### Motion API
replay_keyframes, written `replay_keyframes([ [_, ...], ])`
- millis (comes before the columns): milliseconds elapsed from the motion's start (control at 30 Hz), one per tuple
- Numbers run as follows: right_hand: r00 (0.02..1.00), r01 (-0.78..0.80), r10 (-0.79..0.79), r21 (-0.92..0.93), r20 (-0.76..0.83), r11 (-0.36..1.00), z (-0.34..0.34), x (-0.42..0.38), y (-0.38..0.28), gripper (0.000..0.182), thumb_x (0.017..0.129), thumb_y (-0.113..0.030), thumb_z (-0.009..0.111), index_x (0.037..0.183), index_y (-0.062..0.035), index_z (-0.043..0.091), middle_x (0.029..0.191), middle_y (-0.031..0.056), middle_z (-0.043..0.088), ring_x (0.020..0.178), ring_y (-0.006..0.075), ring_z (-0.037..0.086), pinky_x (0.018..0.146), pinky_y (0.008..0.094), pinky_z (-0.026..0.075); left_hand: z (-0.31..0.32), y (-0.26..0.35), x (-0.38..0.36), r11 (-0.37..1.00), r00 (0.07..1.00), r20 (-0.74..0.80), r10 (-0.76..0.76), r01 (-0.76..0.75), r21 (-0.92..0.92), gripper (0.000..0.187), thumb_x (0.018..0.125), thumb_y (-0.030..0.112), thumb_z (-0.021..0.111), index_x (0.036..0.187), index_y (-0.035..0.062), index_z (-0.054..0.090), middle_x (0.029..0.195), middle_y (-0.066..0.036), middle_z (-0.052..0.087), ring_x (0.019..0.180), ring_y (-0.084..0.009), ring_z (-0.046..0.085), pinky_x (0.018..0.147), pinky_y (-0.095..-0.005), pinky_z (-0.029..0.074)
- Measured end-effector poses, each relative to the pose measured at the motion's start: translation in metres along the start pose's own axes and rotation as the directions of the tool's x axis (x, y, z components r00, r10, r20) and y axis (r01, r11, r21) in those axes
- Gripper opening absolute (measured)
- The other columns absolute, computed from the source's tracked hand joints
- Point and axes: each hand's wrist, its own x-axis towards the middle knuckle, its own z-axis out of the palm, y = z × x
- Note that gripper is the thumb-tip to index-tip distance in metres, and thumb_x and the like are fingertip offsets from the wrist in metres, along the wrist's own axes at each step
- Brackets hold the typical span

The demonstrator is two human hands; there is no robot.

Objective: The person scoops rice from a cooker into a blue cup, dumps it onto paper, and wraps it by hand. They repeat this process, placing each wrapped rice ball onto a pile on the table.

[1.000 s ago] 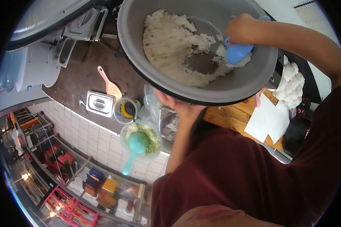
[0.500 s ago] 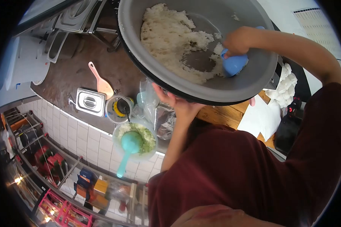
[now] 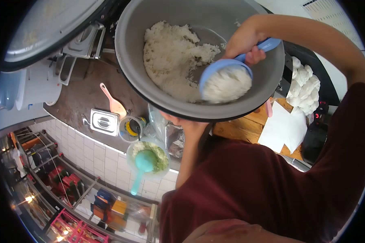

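A large grey rice cooker pot (image 3: 129,52) with a dark outer edge fills the upper middle of the view. White cooked rice (image 3: 166,60) lies heaped along its left side, and part of the grey bottom shows bare. My right hand (image 3: 245,42) is closed round the handle of a blue ladle (image 3: 247,67), whose bowl is full of rice (image 3: 228,84) and held over the near side of the pot. My left hand (image 3: 190,123) grips the pot from beneath its near rim; most of its fingers are hidden there.
A turquoise ladle (image 3: 145,161) rests in a tub (image 3: 162,172) of rice and something green. Nearby are a clear container (image 3: 129,135), plastic bags (image 3: 158,121), a lidded steel tray (image 3: 104,121) and a pink paddle (image 3: 114,104). White paper (image 3: 276,125) and white bundles (image 3: 306,85) lie right; a round lid (image 3: 48,28) hangs upper left.
My right hand has lifted the blue ladle from the pot's right side and turned it leftward, and its bowl now shows full of rice. The view has shifted slightly, revealing more of the lid.
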Motion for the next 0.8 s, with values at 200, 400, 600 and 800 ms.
replay_keyframes([
  [200,0.904,0.289,-0.427,0.696,0.028,0.657,0.029,-0.003,0.055,0.059,0.091,-0.064,0.034,0.064,-0.0118,0.043,0.046,-0.0037,0.028,0.033,0.0041,0.027,0.033,0.0235,0.023,-0.004,-0.001,0.001,0.999,1.0,0.004,0.001,-0.001,0.04,0.145,0.045,0.048,0.091,0.143,0.0124,-0.01,0.144,-0.021,-0.001,0.135,-0.0353,0.012,0.11,-0.0522,0.017],
  [400,0.374,0.67,-0.729,0.71,-0.573,-0.214,0.148,-0.021,0.141,0.067,0.087,-0.071,0.031,0.087,-0.0084,0.054,0.046,-0.0048,0.031,0.032,0.0038,0.026,0.032,0.0221,0.022,0.01,0.038,-0.015,0.977,0.976,-0.079,-0.204,0.198,-0.077,0.115,0.061,0.022,0.088,0.139,0.0042,0.006,0.139,-0.016,0.018,0.128,-0.0285,0.027,0.107,-0.0432,0.022],
  [600,0.112,0.418,-0.206,0.234,-0.972,-0.878,0.301,0.086,0.239,0.076,0.08,-0.079,0.034,0.108,-0.0121,0.057,0.046,-0.0064,0.033,0.034,0.0039,0.027,0.033,0.0202,0.023,0.039,0.038,-0.13,0.966,0.918,0.333,-0.216,0.25,-0.062,0.04,0.083,0.013,0.068,0.113,-0.0015,0.046,0.112,-0.014,0.047,0.105,-0.025,0.047,0.093,-0.0376,0.036],
  [800,0.493,0.321,0.336,-0.191,-0.803,-0.928,0.436,0.262,0.314,0.062,0.077,-0.078,0.043,0.084,-0.0163,0.049,0.051,-0.0065,0.032,0.038,0.0037,0.027,0.036,0.0206,0.022,0.13,0.083,-0.178,0.982,0.221,0.96,0.172,0.037,-0.184,0.038,0.074,0.013,0.072,0.107,0.003,0.056,0.103,-0.015,0.057,0.095,-0.0321,0.055,0.085,-0.0392,0.044],
])
